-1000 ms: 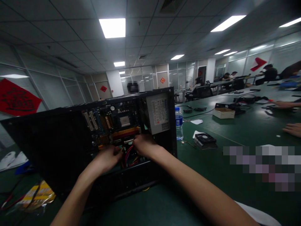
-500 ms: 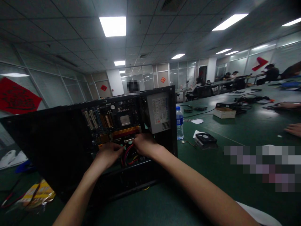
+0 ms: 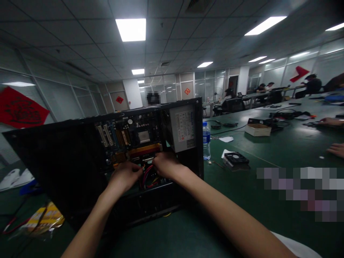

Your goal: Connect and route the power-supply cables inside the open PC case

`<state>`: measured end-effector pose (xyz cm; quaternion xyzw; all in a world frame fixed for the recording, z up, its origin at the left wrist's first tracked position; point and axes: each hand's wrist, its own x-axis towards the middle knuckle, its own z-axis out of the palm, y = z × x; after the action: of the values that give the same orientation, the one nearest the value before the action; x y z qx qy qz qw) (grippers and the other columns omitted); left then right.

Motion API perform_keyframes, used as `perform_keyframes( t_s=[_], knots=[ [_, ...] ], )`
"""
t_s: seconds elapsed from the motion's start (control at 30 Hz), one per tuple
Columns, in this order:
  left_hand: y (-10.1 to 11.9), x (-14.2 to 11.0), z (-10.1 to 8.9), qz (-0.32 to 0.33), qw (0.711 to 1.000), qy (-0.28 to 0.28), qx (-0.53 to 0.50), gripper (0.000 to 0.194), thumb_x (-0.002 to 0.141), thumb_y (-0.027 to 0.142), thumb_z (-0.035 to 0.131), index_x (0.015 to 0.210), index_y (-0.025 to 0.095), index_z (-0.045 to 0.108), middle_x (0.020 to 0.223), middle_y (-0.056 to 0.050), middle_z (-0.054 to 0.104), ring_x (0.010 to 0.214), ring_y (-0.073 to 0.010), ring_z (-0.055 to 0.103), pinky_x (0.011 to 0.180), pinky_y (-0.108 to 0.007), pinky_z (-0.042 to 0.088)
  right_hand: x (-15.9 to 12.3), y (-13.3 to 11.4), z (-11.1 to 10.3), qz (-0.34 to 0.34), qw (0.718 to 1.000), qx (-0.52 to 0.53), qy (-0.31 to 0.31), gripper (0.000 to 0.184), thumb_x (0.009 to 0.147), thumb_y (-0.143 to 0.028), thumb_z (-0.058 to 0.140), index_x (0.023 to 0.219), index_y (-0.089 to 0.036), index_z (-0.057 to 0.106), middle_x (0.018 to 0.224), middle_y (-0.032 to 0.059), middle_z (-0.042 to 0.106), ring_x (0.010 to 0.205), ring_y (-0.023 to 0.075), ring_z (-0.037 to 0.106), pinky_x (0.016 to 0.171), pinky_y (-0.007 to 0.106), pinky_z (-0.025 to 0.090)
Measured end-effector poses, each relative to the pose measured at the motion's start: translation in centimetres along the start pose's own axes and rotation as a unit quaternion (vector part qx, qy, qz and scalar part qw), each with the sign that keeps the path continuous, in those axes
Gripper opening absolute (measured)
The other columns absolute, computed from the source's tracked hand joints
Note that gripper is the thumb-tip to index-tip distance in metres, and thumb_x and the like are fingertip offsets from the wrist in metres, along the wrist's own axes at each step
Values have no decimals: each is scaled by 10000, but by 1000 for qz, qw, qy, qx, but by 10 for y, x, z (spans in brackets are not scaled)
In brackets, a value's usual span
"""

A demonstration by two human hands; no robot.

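Note:
An open black computer case (image 3: 53,168) stands on the green table (image 3: 268,147), its motherboard (image 3: 129,138) facing me and a grey power supply (image 3: 184,127) at its right. Both my hands reach inside, low in the case, by a bundle of red and yellow cables (image 3: 147,177). My left hand (image 3: 125,175) has its fingers curled and pinched at something small near the cables. My right hand (image 3: 165,164) is closed beside it, just under the motherboard's orange slots; what its fingers hold is hidden.
A water bottle (image 3: 206,140) stands just right of the case. A loose black fan (image 3: 235,158) and a cardboard box (image 3: 257,129) lie further right. Other people's hands (image 3: 335,148) rest at the table's right edge. A yellow wrapper (image 3: 44,218) lies at lower left.
My left hand has shifted slightly up and right, closer to the right hand and the cables. The right hand has hardly moved.

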<state>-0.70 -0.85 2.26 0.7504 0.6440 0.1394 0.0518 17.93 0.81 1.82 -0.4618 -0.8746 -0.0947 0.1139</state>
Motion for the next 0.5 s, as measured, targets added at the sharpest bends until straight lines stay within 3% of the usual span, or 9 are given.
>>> perform_keyframes(
  t_s=[0.23,0.4,0.5],
  knots=[
    [1,-2,-3,-9,1000,11,6,394,846,473,452,832,239,768,775,-43,744,715,-196,660,571,-259,338,-1,0,-1,-2,1000,-6,0,244,870,-234,533,994,-153,728,1031,135,700,905,244,670,703,288,496],
    [1,-4,-13,-54,997,34,31,350,812,466,495,756,242,759,752,-50,736,727,-214,658,552,-265,323,0,1,1,-6,1000,-6,10,274,894,-257,505,1020,-145,722,1043,143,691,926,243,661,720,288,495],
    [3,-5,-12,-29,998,44,28,347,822,440,480,773,236,757,766,-53,734,735,-211,659,580,-268,340,1,1,0,-4,1000,1,5,280,893,-267,505,1020,-151,725,1047,142,692,931,242,658,731,289,494]
  ],
)
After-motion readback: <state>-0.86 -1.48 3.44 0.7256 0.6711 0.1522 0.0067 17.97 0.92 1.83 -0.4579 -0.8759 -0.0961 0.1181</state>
